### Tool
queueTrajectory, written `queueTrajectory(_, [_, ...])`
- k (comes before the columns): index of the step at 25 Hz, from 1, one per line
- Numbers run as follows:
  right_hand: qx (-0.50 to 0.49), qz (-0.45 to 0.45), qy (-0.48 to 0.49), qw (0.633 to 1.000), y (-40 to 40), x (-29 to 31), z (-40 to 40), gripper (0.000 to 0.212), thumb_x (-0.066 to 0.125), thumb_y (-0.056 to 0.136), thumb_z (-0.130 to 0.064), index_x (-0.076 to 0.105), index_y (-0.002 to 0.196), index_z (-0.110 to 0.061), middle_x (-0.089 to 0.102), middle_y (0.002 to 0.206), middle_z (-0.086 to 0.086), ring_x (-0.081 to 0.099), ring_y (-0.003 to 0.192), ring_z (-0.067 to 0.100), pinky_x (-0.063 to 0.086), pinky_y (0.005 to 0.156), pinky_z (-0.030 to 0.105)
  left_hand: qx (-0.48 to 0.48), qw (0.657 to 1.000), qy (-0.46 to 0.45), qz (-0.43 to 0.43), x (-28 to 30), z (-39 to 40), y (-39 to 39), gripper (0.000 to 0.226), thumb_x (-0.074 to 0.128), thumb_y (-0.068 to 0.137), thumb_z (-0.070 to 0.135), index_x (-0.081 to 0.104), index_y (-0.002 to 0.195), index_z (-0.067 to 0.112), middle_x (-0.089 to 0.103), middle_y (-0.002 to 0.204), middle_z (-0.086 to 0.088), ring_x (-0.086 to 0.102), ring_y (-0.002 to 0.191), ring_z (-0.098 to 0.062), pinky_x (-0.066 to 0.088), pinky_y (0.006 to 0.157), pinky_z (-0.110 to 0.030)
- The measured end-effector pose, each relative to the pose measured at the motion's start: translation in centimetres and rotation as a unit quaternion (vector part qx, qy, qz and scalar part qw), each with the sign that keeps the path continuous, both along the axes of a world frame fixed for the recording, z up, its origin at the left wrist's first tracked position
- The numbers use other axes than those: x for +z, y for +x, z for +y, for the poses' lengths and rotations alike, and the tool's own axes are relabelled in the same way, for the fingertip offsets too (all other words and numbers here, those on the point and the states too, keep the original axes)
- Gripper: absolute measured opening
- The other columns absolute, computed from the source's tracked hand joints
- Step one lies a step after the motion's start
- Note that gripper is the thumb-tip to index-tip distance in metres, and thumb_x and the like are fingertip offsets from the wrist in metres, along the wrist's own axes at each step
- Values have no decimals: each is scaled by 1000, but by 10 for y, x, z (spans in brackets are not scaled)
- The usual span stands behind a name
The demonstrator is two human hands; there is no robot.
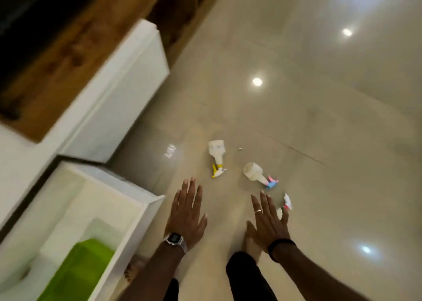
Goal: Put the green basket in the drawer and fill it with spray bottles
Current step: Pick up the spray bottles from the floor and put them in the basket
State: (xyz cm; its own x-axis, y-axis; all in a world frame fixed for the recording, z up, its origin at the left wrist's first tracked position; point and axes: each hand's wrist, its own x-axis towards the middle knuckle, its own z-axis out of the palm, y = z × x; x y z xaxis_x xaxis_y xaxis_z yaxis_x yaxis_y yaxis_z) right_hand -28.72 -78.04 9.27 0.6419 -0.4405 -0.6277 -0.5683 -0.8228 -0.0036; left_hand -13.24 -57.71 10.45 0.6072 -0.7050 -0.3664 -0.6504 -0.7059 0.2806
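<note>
Green basket sits in the open drawer; spray bottles lie on the floor, left hand and right hand spread, empty.

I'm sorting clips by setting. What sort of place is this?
Probably a room in a home: glossy tiled floor, a wood-topped white cabinet with an open drawer holding a green basket, and spray bottles lying on the floor.

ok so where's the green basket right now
In the head view's lower left, the green basket sits inside the open white drawer, left of the left hand.
</note>
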Motion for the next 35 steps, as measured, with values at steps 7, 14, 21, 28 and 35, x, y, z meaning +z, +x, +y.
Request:
queueTrajectory(7, [-163, 65, 29, 984, -157, -110, -137, 75, 29, 94, -54, -4, 156, -24, 2, 166, 6, 11, 151, 23, 13, 113, 56, -194, 979, 43, 48, -98, -192, -107, 81, 43, 91, 46, 14, 159, 14, 3, 168, -12, 3, 155, -33, 24, 122, -47])
queueTrajectory(14, [-255, 89, 104, 957, -207, -292, -165, 69, 22, 97, -53, 2, 156, -23, 8, 165, 5, 15, 149, 25, 15, 113, 58, -276, 949, 94, 122, -291, -298, -220, 77, 28, 97, 58, 12, 160, 16, 6, 169, -10, 11, 156, -31, 21, 124, -46])
queueTrajectory(21, [-418, 7, 230, 879, -185, -392, -137, 75, 29, 88, -63, 7, 150, -29, 29, 156, 4, 39, 136, 28, 35, 109, 55, -83, 957, 145, 237, -396, -314, -238, 72, 21, 98, 62, 9, 158, 23, 14, 167, -7, 21, 151, -31, 27, 121, -45])
queueTrajectory(28, [-546, -97, 307, 774, -151, -343, -158, 73, 50, 82, -64, 30, 141, -26, 56, 133, 6, 61, 98, 23, 53, 85, 35, -5, 948, 128, 291, -358, -331, -211, 77, 27, 97, 66, 18, 156, 17, 39, 150, -15, 47, 131, -34, 43, 109, -48])
queueTrajectory(35, [-411, -236, 275, 837, -67, -182, -223, 59, 50, 86, -57, 26, 139, -45, 49, 134, 1, 64, 94, 23, 56, 78, 42, 17, 962, 15, 273, -202, -373, -124, 76, 27, 97, 65, 12, 158, 21, 30, 155, -16, 39, 138, -38, 37, 113, -50])
